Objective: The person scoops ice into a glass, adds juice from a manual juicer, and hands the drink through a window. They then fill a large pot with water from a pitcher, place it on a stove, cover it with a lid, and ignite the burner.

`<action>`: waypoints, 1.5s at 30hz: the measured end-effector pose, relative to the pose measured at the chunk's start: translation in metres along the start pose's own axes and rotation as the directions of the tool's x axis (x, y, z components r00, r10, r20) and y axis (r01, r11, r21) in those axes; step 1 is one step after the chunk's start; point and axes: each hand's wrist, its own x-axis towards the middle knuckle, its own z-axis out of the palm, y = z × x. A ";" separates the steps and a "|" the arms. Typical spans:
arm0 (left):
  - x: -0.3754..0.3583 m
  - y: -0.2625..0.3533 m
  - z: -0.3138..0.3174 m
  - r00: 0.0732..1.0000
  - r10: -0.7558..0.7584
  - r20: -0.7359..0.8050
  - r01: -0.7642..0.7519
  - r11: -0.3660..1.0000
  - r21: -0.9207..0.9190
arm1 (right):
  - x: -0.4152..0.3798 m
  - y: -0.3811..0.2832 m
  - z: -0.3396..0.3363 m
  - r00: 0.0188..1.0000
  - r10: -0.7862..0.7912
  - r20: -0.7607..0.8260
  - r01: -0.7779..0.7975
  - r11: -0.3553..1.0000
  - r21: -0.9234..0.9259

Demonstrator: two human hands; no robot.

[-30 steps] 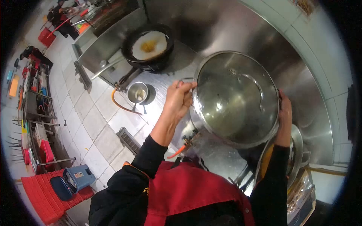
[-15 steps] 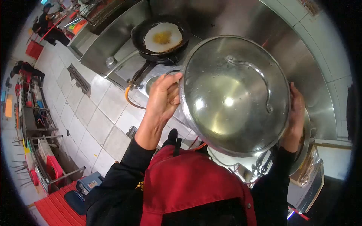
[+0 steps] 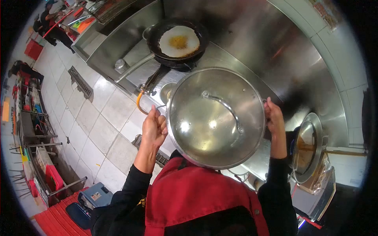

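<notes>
A wide metal pot topped by a see-through lid [image 3: 201,129] with an arched metal handle is held up in front of my red apron. My left hand [image 3: 154,128] is closed at the pot's left side handle. On the opposite side, the fingers of my right hand [image 3: 273,114] curl round the right handle. The lid hides most of the pot and its contents. Beyond it, a black frying pan [image 3: 157,47] on a burner holds a thin, round, pale sheet of food [image 3: 187,44] with a yellow-brown middle. A small round metal container [image 3: 167,92] sits by the pot's left edge.
To the right stands a large round pan [image 3: 317,137] with brown contents. A steel splashback [image 3: 271,59] curves behind the stove. An orange hose [image 3: 139,103] runs beneath the burner. Pale floor tiles [image 3: 104,112] and a drain grate [image 3: 80,83] lie left. Another person [image 3: 55,25] stands far off.
The lidded pot has moved left and closer to my body, both hands travelling with it. The large pan at the right shows more fully now. The view has shifted slightly.
</notes>
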 end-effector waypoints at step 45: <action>0.040 -0.042 -0.042 0.991 -0.090 0.099 0.115 0.947 -0.299 | 0.092 0.053 0.472 0.920 0.295 0.256 -0.374 0.856 0.358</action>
